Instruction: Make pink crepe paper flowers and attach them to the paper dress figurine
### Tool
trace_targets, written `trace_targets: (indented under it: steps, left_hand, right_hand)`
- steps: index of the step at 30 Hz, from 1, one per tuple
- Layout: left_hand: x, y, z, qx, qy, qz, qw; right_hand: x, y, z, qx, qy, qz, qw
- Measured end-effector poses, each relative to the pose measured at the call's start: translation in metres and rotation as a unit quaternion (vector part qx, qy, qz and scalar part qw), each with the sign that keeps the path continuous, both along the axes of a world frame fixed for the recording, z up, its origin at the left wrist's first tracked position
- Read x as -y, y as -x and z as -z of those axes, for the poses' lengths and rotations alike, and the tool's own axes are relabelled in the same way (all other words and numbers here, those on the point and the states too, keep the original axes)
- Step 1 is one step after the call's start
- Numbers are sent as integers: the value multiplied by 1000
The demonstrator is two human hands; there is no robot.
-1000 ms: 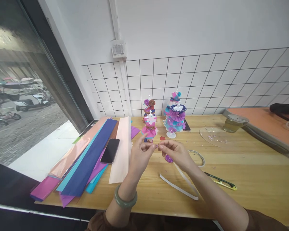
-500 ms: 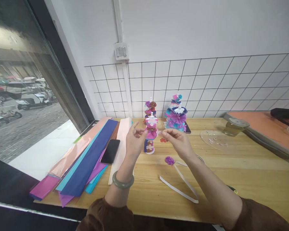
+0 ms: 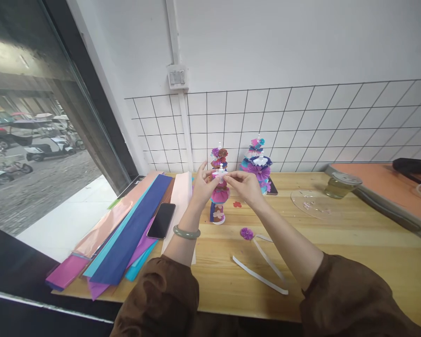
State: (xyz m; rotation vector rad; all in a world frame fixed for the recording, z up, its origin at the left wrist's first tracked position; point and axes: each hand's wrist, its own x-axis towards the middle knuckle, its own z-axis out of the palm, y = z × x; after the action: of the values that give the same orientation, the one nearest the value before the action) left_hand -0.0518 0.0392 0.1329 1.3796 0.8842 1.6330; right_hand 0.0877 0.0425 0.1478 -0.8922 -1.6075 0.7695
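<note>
A small crepe-paper tower (image 3: pixel 220 194) in pink, blue and brown stands upright on the wooden table, with pale paper flowers stuck on it and a white, beaded top. My left hand (image 3: pixel 202 187) grips its upper tier from the left between thumb and index finger, the other fingers raised. From the right, my right hand (image 3: pixel 247 188) pinches at the pale flower (image 3: pixel 220 175) near the top. What lies between its fingertips is too small to make out. Close by on the table are a red paper flower (image 3: pixel 237 204) and a purple pleated rosette (image 3: pixel 246 233).
Behind stand a brown-and-purple tower (image 3: pixel 219 153) and blue-purple towers (image 3: pixel 259 171). Folded crepe paper (image 3: pixel 126 234) and a phone (image 3: pixel 161 221) lie left. A white ribbon (image 3: pixel 259 276) curls in front. Rightward are a clear plate (image 3: pixel 315 208) with small bits and a lidded cup (image 3: pixel 342 186).
My right hand has moved left and up from beside the tower to its top, carrying a tiny pale piece. My left hand has risen slightly to the upper tier.
</note>
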Motion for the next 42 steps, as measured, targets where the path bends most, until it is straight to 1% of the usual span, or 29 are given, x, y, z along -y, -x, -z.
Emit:
trace_targets:
  steps: [6, 11, 17, 20, 26, 29, 32, 35, 38, 42]
  left_hand:
    - [-5, 2, 1, -17, -22, -17, 999]
    - [-9, 4, 2, -32, -44, 6, 998]
    - [-8, 3, -2, -32, -16, 21, 999]
    - [-9, 3, -2, -22, -14, 29, 999]
    - [-10, 4, 3, -30, -38, 35, 998]
    - [-8, 4, 2, -27, -41, 41, 998]
    - [-7, 3, 0, -26, -39, 31, 998]
    - [-6, 1, -1, -35, -40, 10, 999]
    - [-6, 0, -1, -43, -42, -4, 998]
    - [-6, -1, 0, -49, -44, -15, 998]
  right_hand:
    - [-4, 4, 2, 16, 5, 3, 1000]
    - [-4, 5, 2, 12, -7, -6, 1000]
    - [-4, 5, 2, 16, -10, -22, 1000]
    - [-5, 5, 4, 22, -12, -8, 1000]
    - [-8, 5, 8, 48, -25, 35, 998]
    - [-7, 5, 10, 56, -35, 43, 997]
    - [-5, 6, 10, 55, -38, 51, 996]
    - [-3, 7, 9, 34, -31, 59, 997]
    - [-4, 7, 9, 10, -14, 43, 999]
    - [-7, 2, 9, -42, 40, -11, 998]
